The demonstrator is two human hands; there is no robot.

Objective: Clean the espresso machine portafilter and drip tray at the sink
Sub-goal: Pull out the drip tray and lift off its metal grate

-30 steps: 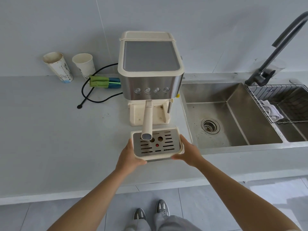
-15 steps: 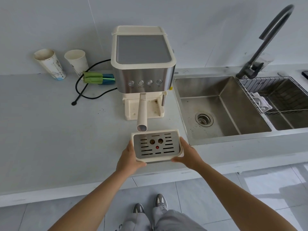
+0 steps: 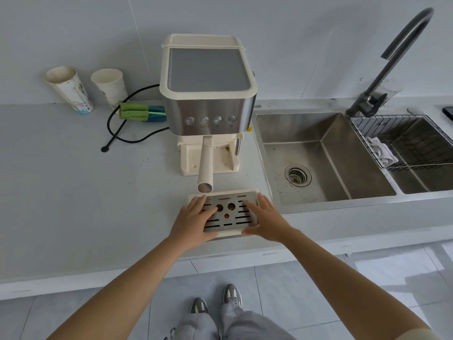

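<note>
While the drip tray [image 3: 226, 227] sits on the worktop [image 3: 98, 204] close to its front edge, just before the portafilter [image 3: 205, 165] handle's tip, I see both hands lying flat on its slotted grate. The left hand [image 3: 193, 222] covers the left side, the right hand [image 3: 266, 218] the right (each grip spread, fingers straight, pinching nothing). Both forearms angle inward. The espresso machine [image 3: 208, 94] stands behind, the sink [image 3: 331, 168] opens just right, and the worktop runs wide leftward to two paper cups [image 3: 71, 89] at the wall.
</note>
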